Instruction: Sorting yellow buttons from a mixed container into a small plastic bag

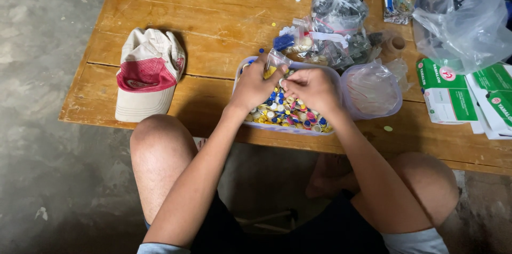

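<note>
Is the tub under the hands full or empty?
Nearly full. The clear plastic tub is heaped with small colourful caps up to its rim, and both the left hand and right hand rest on the pile.

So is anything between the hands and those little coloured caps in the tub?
Nothing visible. Both the left hand and right hand are already down in the clear plastic tub, on the small blue, yellow and pink caps. The left also pinches a small clear bag.
</note>
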